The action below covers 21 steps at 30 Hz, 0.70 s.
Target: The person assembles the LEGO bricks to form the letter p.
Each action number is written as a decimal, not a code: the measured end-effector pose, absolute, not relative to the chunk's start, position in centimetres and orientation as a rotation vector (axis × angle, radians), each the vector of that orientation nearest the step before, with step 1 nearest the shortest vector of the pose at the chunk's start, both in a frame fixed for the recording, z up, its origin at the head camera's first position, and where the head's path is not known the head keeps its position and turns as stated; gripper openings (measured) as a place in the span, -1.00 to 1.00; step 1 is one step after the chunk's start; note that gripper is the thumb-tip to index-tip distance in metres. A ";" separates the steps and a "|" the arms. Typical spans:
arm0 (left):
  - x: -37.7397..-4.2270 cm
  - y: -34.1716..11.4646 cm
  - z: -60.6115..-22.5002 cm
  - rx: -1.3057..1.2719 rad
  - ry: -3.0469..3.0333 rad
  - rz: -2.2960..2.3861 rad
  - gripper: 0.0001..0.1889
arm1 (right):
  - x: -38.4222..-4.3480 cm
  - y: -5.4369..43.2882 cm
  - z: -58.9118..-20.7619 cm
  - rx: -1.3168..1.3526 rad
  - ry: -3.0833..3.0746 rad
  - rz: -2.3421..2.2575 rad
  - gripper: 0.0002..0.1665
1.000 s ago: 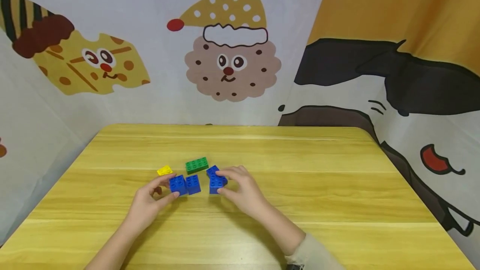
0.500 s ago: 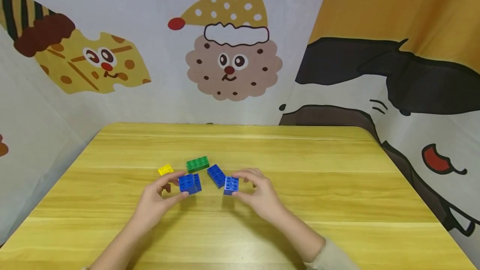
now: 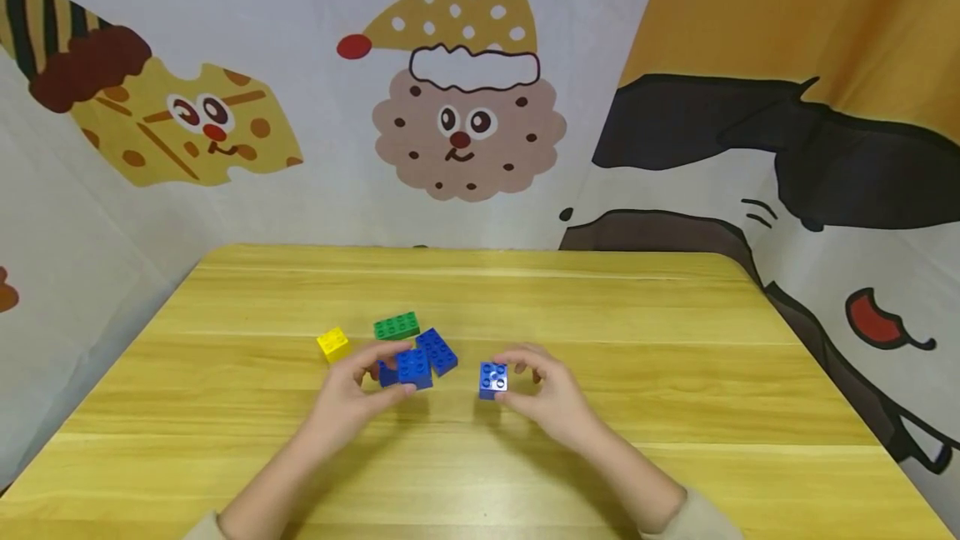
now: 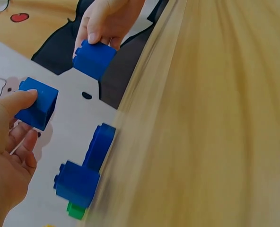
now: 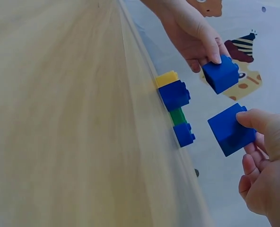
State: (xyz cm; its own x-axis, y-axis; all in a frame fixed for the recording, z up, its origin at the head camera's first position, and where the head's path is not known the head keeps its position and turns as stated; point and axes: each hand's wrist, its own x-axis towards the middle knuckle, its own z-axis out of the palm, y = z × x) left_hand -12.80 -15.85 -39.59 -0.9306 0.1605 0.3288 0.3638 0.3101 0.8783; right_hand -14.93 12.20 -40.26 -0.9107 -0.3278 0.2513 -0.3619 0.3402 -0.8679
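Observation:
My left hand [image 3: 352, 390] pinches a square blue toy brick [image 3: 415, 367] between thumb and fingers, held above the table with its studs up. To the right, my right hand [image 3: 547, 398] pinches another square blue brick [image 3: 492, 379] the same way, a short gap away. Both bricks show raised off the wood in the wrist views. Partly hidden behind the left hand's brick, a third square blue brick [image 4: 77, 183] stands on the table. A longer blue brick [image 3: 437, 351] lies just beyond, angled.
A green brick [image 3: 397, 326] lies at the back of the group, and a yellow brick [image 3: 333, 344] sits left of it. Everything rests on a wooden table [image 3: 637, 340], its far edge close to a cartoon-printed cloth [image 3: 315, 215].
Both hands have moved right with their blue bricks. The left brick passes over the standing blue brick, and the right one has come away from the longer blue brick.

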 end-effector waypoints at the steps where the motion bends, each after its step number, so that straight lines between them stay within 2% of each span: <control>1: -12.8 -15.6 -39.6 -0.497 -2.390 -1.681 -0.51 | -14.9 12.4 -40.3 0.651 -2.553 1.666 -0.50; 21: -13.6 -11.1 -39.0 -0.647 -2.397 -1.722 -0.54 | -14.8 14.8 -41.2 0.488 -2.643 1.810 -0.49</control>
